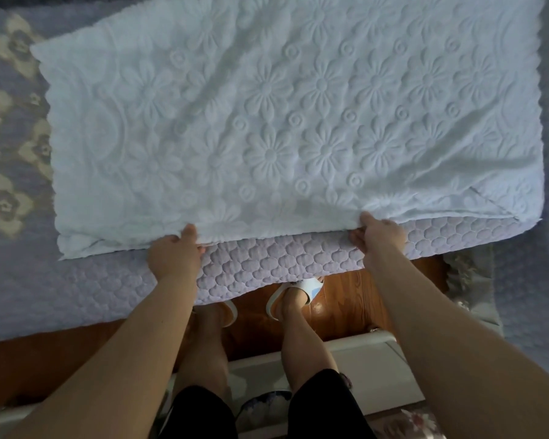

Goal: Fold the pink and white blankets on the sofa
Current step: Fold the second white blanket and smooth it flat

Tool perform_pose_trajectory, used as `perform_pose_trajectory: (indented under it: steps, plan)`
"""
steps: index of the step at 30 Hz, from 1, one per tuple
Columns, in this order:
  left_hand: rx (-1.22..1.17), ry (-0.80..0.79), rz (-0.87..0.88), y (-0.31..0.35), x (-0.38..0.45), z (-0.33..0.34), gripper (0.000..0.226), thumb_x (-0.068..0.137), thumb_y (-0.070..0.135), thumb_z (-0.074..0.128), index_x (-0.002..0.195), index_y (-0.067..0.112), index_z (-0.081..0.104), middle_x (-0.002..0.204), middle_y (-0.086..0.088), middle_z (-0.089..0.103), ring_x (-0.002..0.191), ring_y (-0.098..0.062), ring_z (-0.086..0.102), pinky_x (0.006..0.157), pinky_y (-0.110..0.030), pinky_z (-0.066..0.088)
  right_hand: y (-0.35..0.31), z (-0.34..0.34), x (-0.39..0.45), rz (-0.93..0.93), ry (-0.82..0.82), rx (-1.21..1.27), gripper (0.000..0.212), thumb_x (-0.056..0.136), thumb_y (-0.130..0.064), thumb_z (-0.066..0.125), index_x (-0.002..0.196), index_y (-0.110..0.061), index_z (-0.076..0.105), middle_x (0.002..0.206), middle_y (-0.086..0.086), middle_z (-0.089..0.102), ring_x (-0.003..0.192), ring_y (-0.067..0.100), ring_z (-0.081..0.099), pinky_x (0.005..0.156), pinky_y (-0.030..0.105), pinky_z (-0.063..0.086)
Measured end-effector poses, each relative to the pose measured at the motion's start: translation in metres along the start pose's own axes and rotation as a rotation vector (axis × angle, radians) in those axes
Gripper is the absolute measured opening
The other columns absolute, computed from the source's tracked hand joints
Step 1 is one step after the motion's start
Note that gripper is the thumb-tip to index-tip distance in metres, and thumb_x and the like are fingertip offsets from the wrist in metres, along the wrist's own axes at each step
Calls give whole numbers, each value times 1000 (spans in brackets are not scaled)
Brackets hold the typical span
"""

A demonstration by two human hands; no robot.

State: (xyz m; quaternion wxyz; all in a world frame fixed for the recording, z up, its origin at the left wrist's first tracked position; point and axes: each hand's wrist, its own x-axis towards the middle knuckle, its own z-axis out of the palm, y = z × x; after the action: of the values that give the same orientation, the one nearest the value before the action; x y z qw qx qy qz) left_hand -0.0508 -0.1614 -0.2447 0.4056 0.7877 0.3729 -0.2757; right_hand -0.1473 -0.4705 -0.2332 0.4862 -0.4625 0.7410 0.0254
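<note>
Both bare forearms are reaching forward and down from the bottom of the view, roughly parallel, toward the near edge of the white blanket (282, 115). The left hand (175, 255) is gripping that edge, its thumb lying on top of the cloth and its fingers (200, 248) curling underneath, so the fabric is pinched between them. The right hand (381, 236) is doing the same further along the same edge: thumb pressing on top, fingers (355, 240) tucking under the hem, narrow around the cloth. The hands are sitting well apart, with a stretch of the blanket's edge running between them. The white blanket, embossed with flowers, is lying spread flat beyond the fingers, already doubled, with layered corners showing to the outside of each hand. It is resting on the sofa (267, 261), whose quilted lilac cover is hanging down just beneath the fingers. Further to the left of the left hand's fingers, a lilac covering with pale flower shapes (4, 204) is lying under the blanket. Below the wrists, nearer the person, two legs are standing on a wooden floor (355, 299), the feet in white slippers (305, 289), the toes partly hidden under the sofa's hanging cover. The pink blanket is not showing anywhere.
</note>
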Motion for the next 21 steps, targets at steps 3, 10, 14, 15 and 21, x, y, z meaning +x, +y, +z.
perform_pose_trajectory:
  steps: [3, 10, 14, 15, 21]
  plan:
    - [339, 34, 53, -4, 8, -2, 67, 92, 63, 41, 77, 4, 70, 80, -13, 74, 80, -31, 71, 78, -42, 57, 6, -1, 4, -64, 47, -53, 26, 85, -24, 74, 72, -11, 56, 83, 21, 73, 82, 39, 74, 72, 56, 61]
    - [721, -4, 438, 8, -68, 30, 69, 102, 56, 21, 91, 6, 67, 82, -11, 63, 82, -30, 61, 71, -35, 45, 5, -5, 11, -65, 12, -92, 22, 86, -24, 73, 78, -10, 57, 71, 15, 73, 66, 31, 75, 70, 50, 63]
    - [894, -300, 1147, 5, -95, 87, 30, 89, 27, 61, 117, 15, 62, 117, -7, 61, 110, -27, 58, 88, -40, 52, 4, -10, 20, 0, -15, -34, 17, 79, -25, 75, 76, -10, 66, 78, 16, 75, 71, 30, 73, 73, 45, 63]
    - [983, -344, 1126, 3, -88, 96, 51, 84, 23, 67, 132, 14, 54, 132, -10, 55, 124, -30, 51, 99, -43, 50, -1, -16, 21, 46, -39, 74, 13, 79, -22, 74, 81, -10, 68, 82, 15, 74, 72, 27, 71, 72, 38, 62]
    - [1097, -297, 1129, 1, -70, 108, 53, 84, 10, 68, 135, 8, 53, 132, -16, 52, 124, -35, 49, 89, -47, 56, -66, -80, 78, 213, -304, 860, 43, 100, -20, 57, 140, -6, 49, 125, 10, 66, 121, 25, 61, 108, 40, 46]
